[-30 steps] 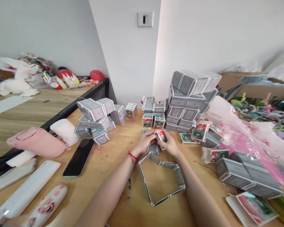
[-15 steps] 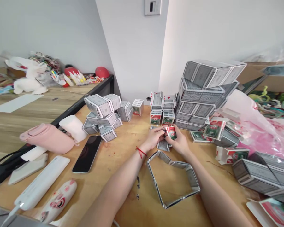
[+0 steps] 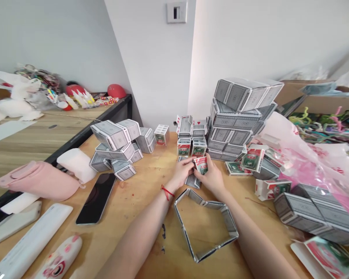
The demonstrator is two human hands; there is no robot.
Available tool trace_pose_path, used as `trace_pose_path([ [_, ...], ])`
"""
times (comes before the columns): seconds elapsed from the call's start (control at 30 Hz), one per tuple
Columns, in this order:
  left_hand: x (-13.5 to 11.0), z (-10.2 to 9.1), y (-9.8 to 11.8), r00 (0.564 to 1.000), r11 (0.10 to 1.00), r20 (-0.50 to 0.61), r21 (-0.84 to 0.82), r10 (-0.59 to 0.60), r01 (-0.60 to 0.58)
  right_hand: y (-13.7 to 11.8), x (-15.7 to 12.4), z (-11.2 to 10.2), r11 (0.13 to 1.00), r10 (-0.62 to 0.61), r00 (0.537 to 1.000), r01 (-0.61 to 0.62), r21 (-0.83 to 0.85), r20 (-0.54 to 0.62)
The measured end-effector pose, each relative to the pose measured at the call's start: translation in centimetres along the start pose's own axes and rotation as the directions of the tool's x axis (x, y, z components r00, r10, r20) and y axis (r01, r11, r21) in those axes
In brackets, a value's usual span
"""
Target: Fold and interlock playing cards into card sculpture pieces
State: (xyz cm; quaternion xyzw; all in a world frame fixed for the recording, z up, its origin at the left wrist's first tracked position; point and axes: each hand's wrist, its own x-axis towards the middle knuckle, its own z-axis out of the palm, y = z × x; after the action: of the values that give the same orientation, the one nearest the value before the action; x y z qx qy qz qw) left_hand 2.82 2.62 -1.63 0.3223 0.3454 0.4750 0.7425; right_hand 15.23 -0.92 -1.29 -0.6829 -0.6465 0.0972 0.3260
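Between both hands I hold a small red, white and green playing card box (image 3: pixel 201 165). My left hand (image 3: pixel 184 171), a red string on its wrist, pinches the box's left side. My right hand (image 3: pixel 212 175) wraps round its right side. Under the hands lie grey-backed playing cards (image 3: pixel 193 181), partly hidden. Nearer to me, between my forearms, stands a heart-shaped ring of joined cards (image 3: pixel 189 231). Just beyond the hands are two stacks of card boxes and folded cards (image 3: pixel 191 133).
A tall stack of card blocks (image 3: pixel 235 116) rises at the back right; a smaller stack (image 3: pixel 116 145) stands left. Several loose card boxes (image 3: pixel 252 159) and a long card block (image 3: pixel 314 213) lie right. At left are a black phone (image 3: pixel 95 198), a pink pouch (image 3: pixel 40 180) and a white power bank (image 3: pixel 31 242).
The camera view has turned slightly right and up, so everything shifts left and a little down in the picture. Both hands keep holding the card box at the same place.
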Motion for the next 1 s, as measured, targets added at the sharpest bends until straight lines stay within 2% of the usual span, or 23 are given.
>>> trace_pose_path([
  [0.5, 0.0, 0.7, 0.1, 0.993, 0.999, -0.119, 0.042, 0.013, -0.008, -0.6, -0.4, -0.3, 1.0, 0.003, 1.0, -0.003, 0.01, -0.024],
  [0.6, -0.1, 0.6, 0.3, 0.996, 1.0, -0.09, 0.018, -0.002, 0.004, -0.1, -0.3, -0.2, 0.997, 0.029, 0.999, -0.028, 0.069, -0.016],
  [0.8, -0.3, 0.2, 0.7, 0.999, 0.998, 0.033, -0.036, -0.042, 0.043, 1.4, 0.4, -0.2, 0.981, 0.046, 0.996, -0.059, 0.186, 0.072],
  [1.0, -0.4, 0.3, 0.7, 0.999, 1.0, 0.029, -0.002, -0.026, 0.026, 1.4, 0.3, -0.2, 0.977, 0.063, 0.995, -0.078, 0.199, 0.081],
])
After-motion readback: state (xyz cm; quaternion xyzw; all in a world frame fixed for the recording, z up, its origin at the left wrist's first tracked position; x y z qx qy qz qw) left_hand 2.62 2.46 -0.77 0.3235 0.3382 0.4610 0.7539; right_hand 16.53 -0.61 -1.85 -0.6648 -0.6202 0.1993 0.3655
